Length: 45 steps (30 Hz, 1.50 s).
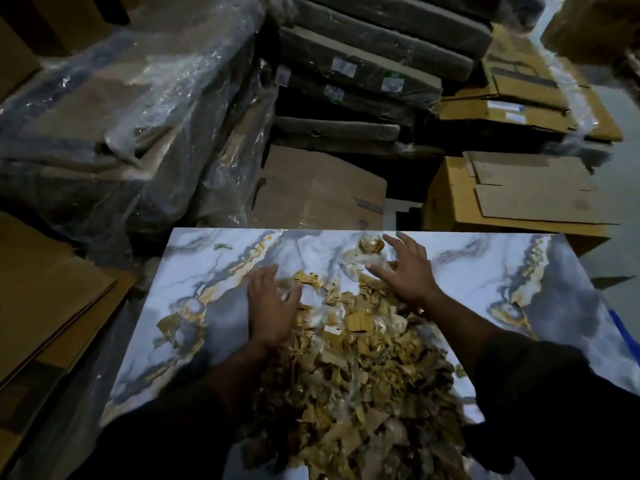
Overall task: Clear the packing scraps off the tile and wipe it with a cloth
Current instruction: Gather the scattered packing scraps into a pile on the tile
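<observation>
A large glossy marble-patterned tile [460,268], white with grey and gold veins, lies flat in front of me. A heap of brown cardboard and clear plastic packing scraps [353,368] covers its middle and near part. My left hand [270,306] rests palm down on the heap's left edge, fingers spread. My right hand [408,271] hovers with fingers spread over the far end of the scraps, beside a crumpled wad of tape [371,244]. A loose scrap [168,325] lies apart on the tile at the left. No cloth is visible.
Plastic-wrapped bundles [114,126] stand at the left back, stacked wrapped slabs [363,64] behind the tile. Cardboard boxes [512,195] sit at the right back, and another [322,188] just beyond the tile's far edge. Flat cardboard sheets [45,299] lie at the left.
</observation>
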Each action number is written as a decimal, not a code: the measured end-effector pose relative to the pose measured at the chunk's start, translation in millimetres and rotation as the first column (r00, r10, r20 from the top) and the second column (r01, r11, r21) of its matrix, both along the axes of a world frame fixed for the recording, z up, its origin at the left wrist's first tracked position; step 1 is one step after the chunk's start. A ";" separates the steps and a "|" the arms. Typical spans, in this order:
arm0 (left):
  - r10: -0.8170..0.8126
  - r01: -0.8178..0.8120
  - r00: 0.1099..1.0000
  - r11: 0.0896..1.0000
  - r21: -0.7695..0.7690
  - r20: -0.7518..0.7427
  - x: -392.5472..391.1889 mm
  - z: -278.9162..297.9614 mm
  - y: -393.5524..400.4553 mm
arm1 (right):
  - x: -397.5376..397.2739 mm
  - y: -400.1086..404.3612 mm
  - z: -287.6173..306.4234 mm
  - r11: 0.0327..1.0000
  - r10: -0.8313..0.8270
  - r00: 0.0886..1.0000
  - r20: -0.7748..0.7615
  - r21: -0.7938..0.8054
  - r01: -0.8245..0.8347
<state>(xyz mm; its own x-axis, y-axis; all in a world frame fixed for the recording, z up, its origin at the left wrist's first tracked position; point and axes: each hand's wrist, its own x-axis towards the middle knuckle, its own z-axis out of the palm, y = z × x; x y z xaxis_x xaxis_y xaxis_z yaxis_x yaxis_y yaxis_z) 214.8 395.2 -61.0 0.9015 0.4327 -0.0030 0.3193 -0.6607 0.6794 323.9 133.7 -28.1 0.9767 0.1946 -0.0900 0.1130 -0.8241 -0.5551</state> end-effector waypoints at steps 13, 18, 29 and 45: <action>-0.503 0.500 0.864 0.859 0.107 -0.001 43.5 4.6 -42.3 | -5.2 19.3 -26.6 0.906 0.424 0.877 0.225 -0.116 -0.408; -0.574 0.551 0.819 0.790 0.269 0.007 45.3 -0.2 -42.6 | -6.4 20.4 -31.2 0.767 0.640 0.739 0.212 -0.226 -0.600; -0.386 0.381 0.922 0.905 0.188 -0.012 53.0 7.2 -53.5 | -9.2 47.5 -21.5 0.837 0.545 0.833 0.089 0.006 -0.548; -0.227 0.248 0.955 0.964 -0.093 0.190 -1.1 122.1 -67.8 | -90.5 45.1 100.9 0.939 0.255 0.943 0.213 0.177 -0.294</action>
